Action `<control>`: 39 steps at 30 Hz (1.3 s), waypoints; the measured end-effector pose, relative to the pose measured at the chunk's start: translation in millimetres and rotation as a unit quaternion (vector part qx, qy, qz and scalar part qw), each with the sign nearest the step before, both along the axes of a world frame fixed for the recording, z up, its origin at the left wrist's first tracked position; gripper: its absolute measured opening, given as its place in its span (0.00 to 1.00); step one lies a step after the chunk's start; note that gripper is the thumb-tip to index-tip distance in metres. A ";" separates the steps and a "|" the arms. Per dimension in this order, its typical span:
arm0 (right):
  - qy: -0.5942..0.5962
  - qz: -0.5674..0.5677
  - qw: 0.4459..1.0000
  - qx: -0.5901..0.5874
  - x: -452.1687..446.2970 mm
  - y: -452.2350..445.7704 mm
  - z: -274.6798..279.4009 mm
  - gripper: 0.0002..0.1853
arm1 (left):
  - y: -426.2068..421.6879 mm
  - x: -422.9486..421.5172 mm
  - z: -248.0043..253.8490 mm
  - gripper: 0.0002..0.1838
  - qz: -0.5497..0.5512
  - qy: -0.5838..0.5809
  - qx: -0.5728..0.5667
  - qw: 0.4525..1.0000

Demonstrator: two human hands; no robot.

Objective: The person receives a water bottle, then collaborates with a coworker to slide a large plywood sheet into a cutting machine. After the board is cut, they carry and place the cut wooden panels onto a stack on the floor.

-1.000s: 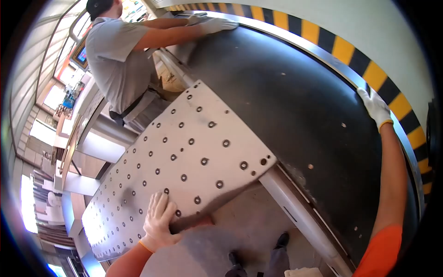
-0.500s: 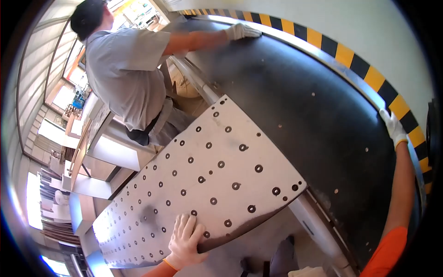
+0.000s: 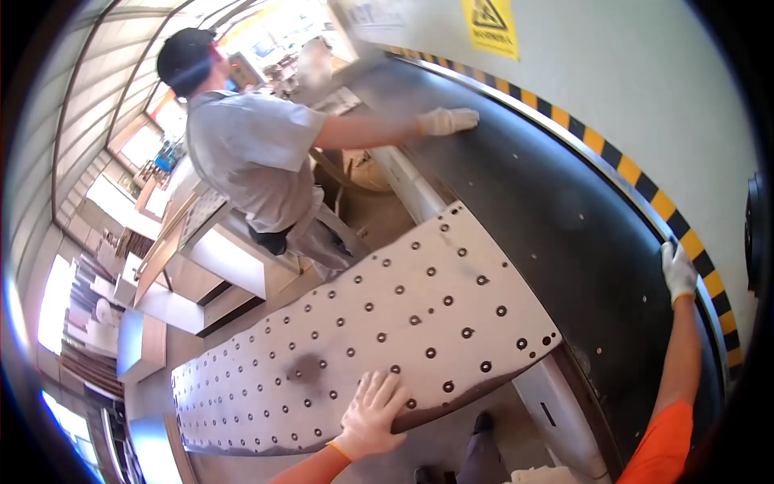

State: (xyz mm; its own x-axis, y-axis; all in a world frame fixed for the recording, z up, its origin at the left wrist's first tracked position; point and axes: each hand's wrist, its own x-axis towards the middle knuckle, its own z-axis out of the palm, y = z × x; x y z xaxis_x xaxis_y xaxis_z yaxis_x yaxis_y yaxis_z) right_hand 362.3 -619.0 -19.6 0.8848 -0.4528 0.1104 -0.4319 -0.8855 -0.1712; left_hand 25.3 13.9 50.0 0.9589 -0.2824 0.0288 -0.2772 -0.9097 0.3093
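My left hand (image 3: 372,415), in a pale glove, lies on the near edge of a light table (image 3: 363,323) dotted with round dark studs, its fingers spread on the top. At the right, my gloved right hand (image 3: 679,273) rests with outstretched fingers on the dark panel (image 3: 516,202) beside the metal rail (image 3: 613,173). Neither hand is wrapped round anything. The dark panel stretches from the lower right to the back, bordering the studded table's right end.
A co-worker (image 3: 250,153) in a grey shirt stands beyond the studded table, one gloved hand (image 3: 450,122) on the dark panel. Black and yellow striping (image 3: 629,169) runs along the machine, under a yellow warning sign (image 3: 492,26). White boards (image 3: 230,262) are at the left.
The view has shifted, so the table and both my hands appear lower. My hands keep their places on the table and by the rail. The co-worker's arm has moved over the panel.
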 end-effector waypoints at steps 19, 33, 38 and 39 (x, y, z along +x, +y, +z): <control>-0.130 0.472 0.868 0.088 -256.8 455.7 18.1 0.34 | 282.8 -326.7 -58.7 0.41 0.500 -0.079 0.088 0.858; -0.134 0.439 0.885 0.071 -263.2 477.9 15.2 0.30 | 350.5 -346.2 -53.7 0.33 0.688 -0.092 0.042 0.719; -0.140 0.423 0.891 0.084 -263.4 477.5 12.7 0.30 | 348.7 -344.7 -56.5 0.29 0.699 -0.110 0.042 0.705; -0.138 0.417 0.894 0.084 -264.3 477.9 14.3 0.30 | 344.7 -344.6 -59.0 0.28 0.734 -0.117 0.051 0.667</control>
State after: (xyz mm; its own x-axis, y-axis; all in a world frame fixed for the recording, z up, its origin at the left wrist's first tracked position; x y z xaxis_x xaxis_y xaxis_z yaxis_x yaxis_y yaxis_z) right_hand 98.0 -141.1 -5.2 0.8715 0.3221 0.3699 0.4473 -0.8313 -0.3300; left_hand -319.2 358.6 -9.0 0.1773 0.9440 0.2783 0.9057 -0.2672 0.3291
